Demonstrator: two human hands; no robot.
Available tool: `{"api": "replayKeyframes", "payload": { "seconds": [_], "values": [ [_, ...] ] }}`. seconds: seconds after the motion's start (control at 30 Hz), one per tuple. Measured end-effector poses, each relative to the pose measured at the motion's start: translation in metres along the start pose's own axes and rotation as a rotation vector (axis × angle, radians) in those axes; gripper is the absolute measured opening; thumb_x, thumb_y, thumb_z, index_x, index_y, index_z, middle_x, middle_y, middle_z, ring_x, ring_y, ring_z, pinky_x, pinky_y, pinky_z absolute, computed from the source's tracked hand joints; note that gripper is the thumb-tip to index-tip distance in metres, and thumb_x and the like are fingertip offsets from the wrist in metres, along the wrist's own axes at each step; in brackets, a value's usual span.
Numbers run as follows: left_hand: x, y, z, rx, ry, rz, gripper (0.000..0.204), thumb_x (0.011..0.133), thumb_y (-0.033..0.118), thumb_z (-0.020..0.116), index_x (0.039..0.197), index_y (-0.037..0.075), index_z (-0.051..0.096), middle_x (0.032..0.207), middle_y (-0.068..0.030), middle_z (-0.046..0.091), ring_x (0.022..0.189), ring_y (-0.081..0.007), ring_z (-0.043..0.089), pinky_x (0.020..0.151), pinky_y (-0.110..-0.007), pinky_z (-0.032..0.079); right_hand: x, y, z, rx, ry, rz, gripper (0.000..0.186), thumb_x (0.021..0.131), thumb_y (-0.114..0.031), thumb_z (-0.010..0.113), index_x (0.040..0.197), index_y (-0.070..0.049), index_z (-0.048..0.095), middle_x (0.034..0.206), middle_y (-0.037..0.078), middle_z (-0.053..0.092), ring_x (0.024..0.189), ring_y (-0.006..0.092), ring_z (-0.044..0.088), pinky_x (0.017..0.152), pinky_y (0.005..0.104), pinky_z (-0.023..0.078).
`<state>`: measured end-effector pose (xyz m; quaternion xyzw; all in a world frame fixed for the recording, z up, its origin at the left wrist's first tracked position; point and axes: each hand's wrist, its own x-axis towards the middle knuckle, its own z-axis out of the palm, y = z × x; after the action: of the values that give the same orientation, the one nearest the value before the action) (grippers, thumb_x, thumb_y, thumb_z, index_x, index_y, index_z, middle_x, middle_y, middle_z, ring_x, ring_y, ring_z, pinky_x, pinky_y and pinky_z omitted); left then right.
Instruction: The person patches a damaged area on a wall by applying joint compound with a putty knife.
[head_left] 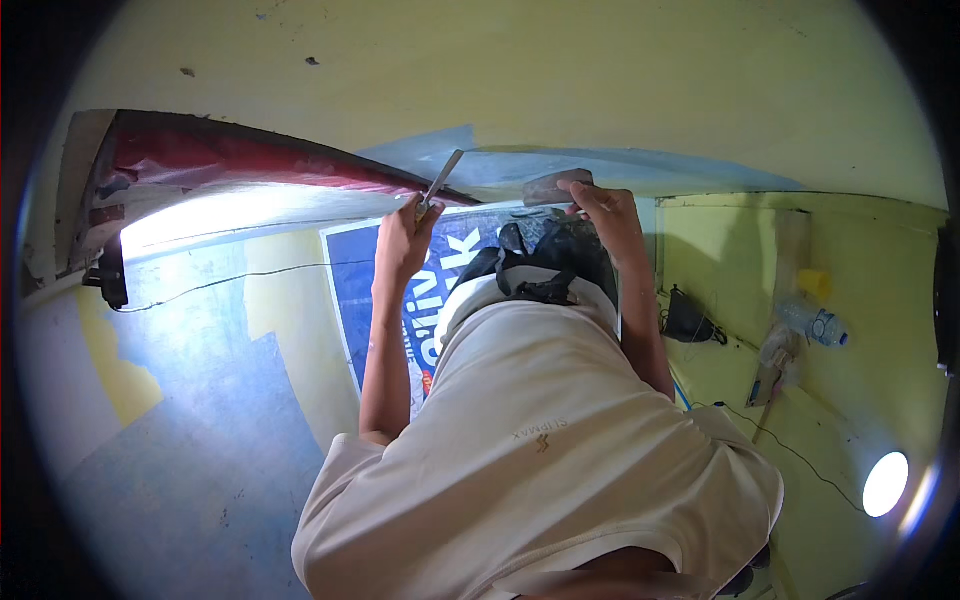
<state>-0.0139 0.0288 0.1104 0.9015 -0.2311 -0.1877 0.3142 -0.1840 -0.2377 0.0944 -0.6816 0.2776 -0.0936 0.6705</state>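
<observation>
My left hand (pixel 405 238) is closed around the lower end of a narrow, flat metal blade (pixel 442 178), which points up and slightly right. My right hand (pixel 608 212) grips a flat, grey-brown rectangular plate (pixel 556 189) by its right end, with fingers across its edge. Both hands are raised ahead of my body, a short way apart, close to the wall. Behind them, a pale blue-grey patch (pixel 640 165) runs across the yellow wall (pixel 560 75). Whether the blade or the plate touches the wall, I cannot tell.
A dark-edged red panel (pixel 240 158) juts in at the left beside bright light. A blue poster (pixel 365 275) lies behind my left forearm. On the right are a black bag-like thing (pixel 690 318), a plastic bottle (pixel 815 323), a cable (pixel 800 462) and a glowing lamp (pixel 886 485).
</observation>
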Motion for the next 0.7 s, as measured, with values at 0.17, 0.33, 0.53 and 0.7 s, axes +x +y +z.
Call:
{"api": "replayKeyframes", "payload": {
  "seconds": [0.17, 0.33, 0.53, 0.7],
  "values": [
    [-0.003, -0.004, 0.004, -0.051, 0.01, 0.052, 0.037, 0.096, 0.033, 0.063, 0.091, -0.003, 0.057, 0.066, -0.0235, 0.054, 0.063, -0.0466, 0.048, 0.058, -0.047, 0.042, 0.004, 0.004, -0.007, -0.004, 0.038, 0.021, 0.037, 0.096, -0.035, 0.068, 0.108, -0.001, 0.076, 0.089, 0.008, 0.074, 0.074, 0.0125, 0.064, 0.068, 0.0276, 0.048],
    [0.003, 0.002, 0.004, -0.028, -0.027, 0.002, 0.035, 0.096, 0.033, 0.064, 0.092, -0.001, 0.058, 0.066, -0.0236, 0.053, 0.062, -0.0443, 0.047, 0.058, -0.046, 0.042, 0.004, 0.0, -0.003, 0.031, 0.029, 0.03, 0.037, 0.095, -0.036, 0.069, 0.109, -0.003, 0.076, 0.091, 0.008, 0.075, 0.074, 0.0124, 0.064, 0.068, 0.0274, 0.047],
    [0.003, 0.007, 0.009, -0.03, 0.009, 0.057, 0.035, 0.096, 0.034, 0.063, 0.096, -0.001, 0.06, 0.071, -0.0247, 0.058, 0.065, -0.0454, 0.052, 0.06, -0.046, 0.044, 0.008, 0.003, -0.008, -0.015, 0.035, 0.039, 0.035, 0.095, -0.033, 0.068, 0.11, -0.003, 0.076, 0.092, 0.007, 0.075, 0.074, 0.0127, 0.064, 0.069, 0.0289, 0.049],
    [0.003, 0.003, 0.008, -0.041, -0.024, 0.026, 0.036, 0.095, 0.034, 0.064, 0.096, -0.001, 0.061, 0.069, -0.0232, 0.057, 0.063, -0.0437, 0.049, 0.059, -0.045, 0.043, 0.006, 0.006, -0.007, 0.057, 0.026, 0.008, 0.034, 0.095, -0.032, 0.068, 0.11, -0.002, 0.076, 0.092, 0.007, 0.075, 0.073, 0.0125, 0.064, 0.07, 0.0285, 0.049]
  ]
}}
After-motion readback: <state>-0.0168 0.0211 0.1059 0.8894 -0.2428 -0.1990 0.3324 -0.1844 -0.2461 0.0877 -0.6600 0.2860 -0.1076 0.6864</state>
